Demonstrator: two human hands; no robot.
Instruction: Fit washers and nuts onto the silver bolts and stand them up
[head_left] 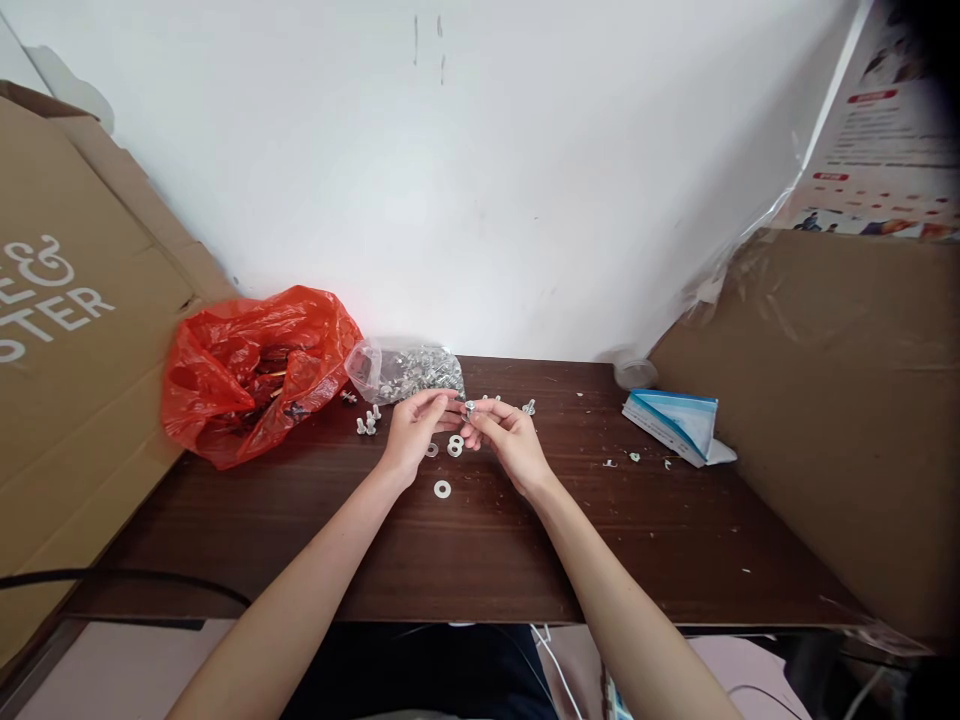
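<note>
My left hand and my right hand meet above the dark wooden table, fingertips pinched together on a small metal screw. Flat washers lie under and before the hands: one washer nearest me, more washers between the hands. Loose screws stand left of my left hand. Behind the hands lies a clear plastic bag of screws.
A red plastic bag sits at the table's back left. Cardboard sheets lean at the left and cardboard at the right. A blue-white packet lies at the right. A black cable crosses the front left corner.
</note>
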